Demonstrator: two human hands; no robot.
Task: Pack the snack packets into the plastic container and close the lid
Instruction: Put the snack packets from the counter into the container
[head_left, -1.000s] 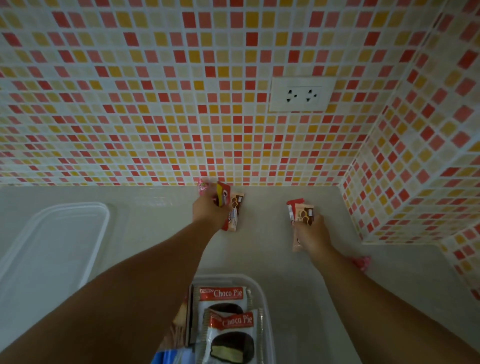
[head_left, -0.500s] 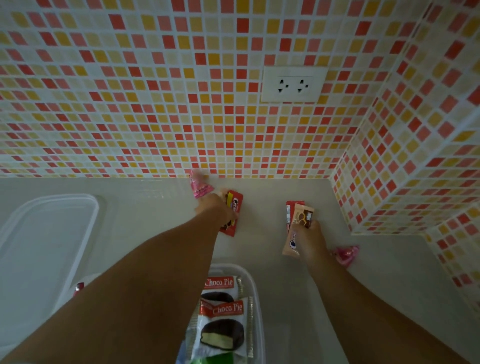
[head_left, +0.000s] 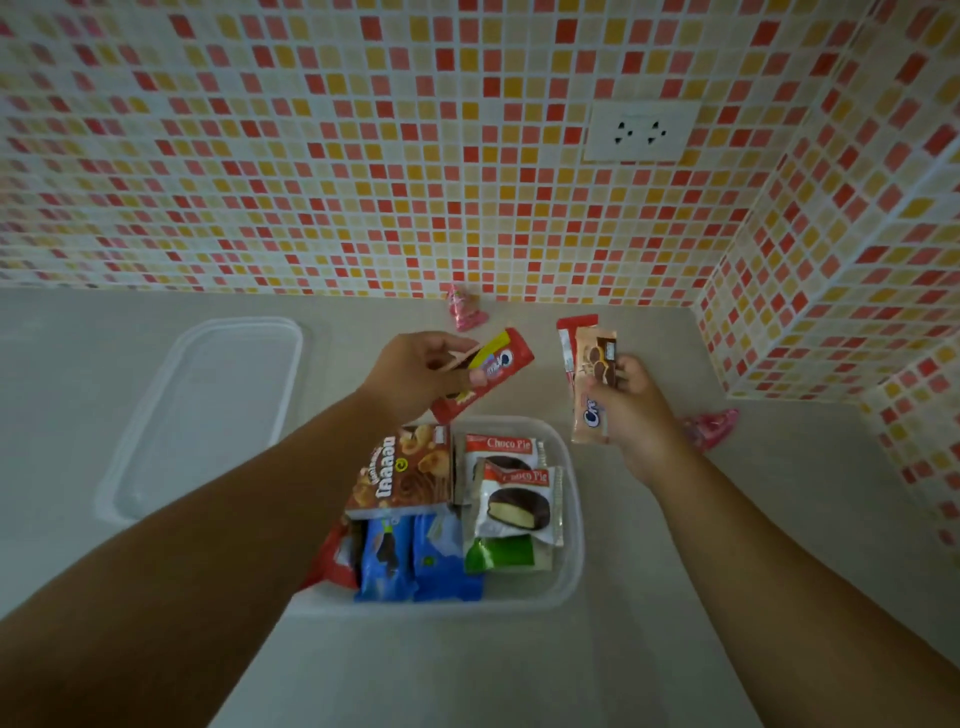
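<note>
Nearest the camera, a clear plastic container sits on the pale counter, open on top and already well filled. Along its near wall stand two blue packets with a red packet at their left and a green one at their right. Above these lie a brown box with printed snack pictures and two white Choco Pie packets, one overlapping the other.

Just past the container's far rim, the left hand holds a red Oreo packet with a yellow end — fingers curled round it, the packet tilted above the container's far edge. The right hand grips a tan biscuit packet and a narrow red packet behind it, both held lengthwise beside the container's far right corner.

The clear lid lies flat on the counter to the left, apart from the container. A pink wrapped sweet rests just right of the right wrist, and another pink sweet lies further back near the wall. Behind it all rises a mosaic tiled wall in red, orange and cream, with a white socket set in it
</note>
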